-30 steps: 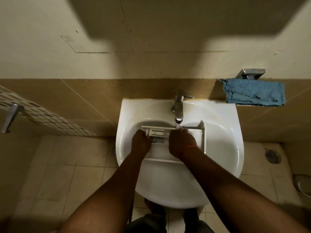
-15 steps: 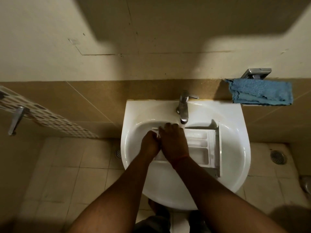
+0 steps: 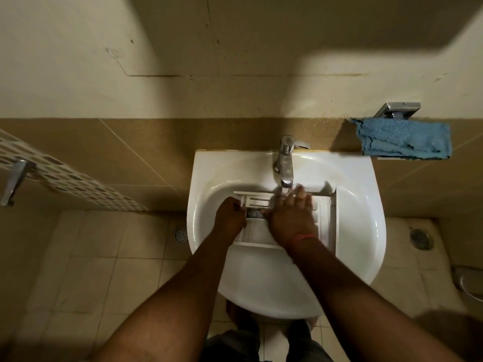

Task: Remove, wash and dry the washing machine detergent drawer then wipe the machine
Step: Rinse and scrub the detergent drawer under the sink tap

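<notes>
Drawer (image 3: 261,232) lies in sink (image 3: 360,231), frame centre, long axis left-right, under tap (image 3: 286,163). Left hand (image 3: 230,218) grips drawer's left end, fingers curled round edge. Right hand (image 3: 292,218) lies flat on drawer's middle/right, fingers straight, holding nothing, nearer the tap. Blue cloth (image 3: 402,141) hangs upper right, approx. beside sink; tiled wall behind, tiled floor below.

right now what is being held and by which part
The left hand grips the detergent drawer by its left end; the right hand lies flat on it.
</notes>
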{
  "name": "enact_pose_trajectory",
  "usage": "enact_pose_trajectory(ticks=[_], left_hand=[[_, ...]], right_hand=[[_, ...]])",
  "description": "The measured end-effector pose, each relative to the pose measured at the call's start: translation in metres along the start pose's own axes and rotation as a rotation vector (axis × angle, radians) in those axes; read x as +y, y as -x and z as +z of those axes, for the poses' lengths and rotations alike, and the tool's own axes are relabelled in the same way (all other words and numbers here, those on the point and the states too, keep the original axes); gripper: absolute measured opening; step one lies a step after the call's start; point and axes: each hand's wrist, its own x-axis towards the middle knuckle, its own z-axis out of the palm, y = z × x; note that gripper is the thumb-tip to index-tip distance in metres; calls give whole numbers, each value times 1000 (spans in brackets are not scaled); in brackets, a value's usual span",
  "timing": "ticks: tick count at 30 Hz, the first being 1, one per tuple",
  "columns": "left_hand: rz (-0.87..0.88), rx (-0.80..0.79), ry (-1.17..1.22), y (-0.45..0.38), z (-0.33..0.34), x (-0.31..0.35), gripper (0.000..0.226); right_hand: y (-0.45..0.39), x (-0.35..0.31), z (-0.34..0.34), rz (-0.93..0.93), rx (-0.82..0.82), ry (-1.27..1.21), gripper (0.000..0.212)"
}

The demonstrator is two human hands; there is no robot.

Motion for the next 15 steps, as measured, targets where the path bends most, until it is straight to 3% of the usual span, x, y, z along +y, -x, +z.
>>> enact_pose_trajectory(ticks=[3,5,8,11,15], left_hand=[[15,-1,-30,-2,-4,-2,10],[10,20,-6,-3,-9,-10,9],[-9,57,30,-4,-13,-18,8],[-15,58,33,-5,-12,-20,5],[-25,75,45,-3,-8,-15,11]], right_hand=[[-10,-31,10,-332,22,-27,64],[-12,-20,11,-434,11,-27,60],[3,20,8,-204,25,9,70],[15,34,-1,54,-83,60,82],[17,-7,4,123,-234,-59,71]])
